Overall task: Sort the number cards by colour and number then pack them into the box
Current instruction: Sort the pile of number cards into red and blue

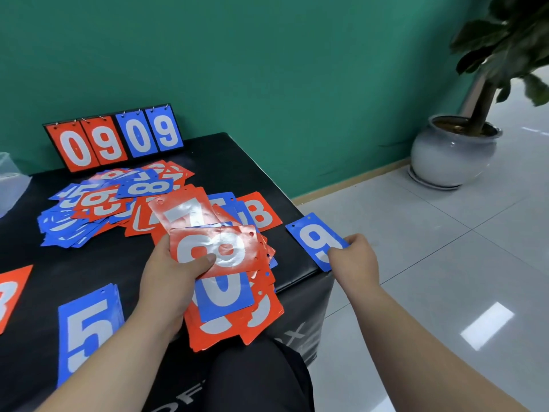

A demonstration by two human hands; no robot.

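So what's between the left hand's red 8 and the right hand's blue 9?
Just a bare strip of black tabletop, in the head view; the left hand grips the red 8, the right hand pinches the blue 9.

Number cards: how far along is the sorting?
Early. A blue 5 pile lies sorted near the front. The left hand grips a bunch topped by a red 8 card; the right hand pinches a blue 9 card. The mixed heap behind is unsorted, and no packing shows.
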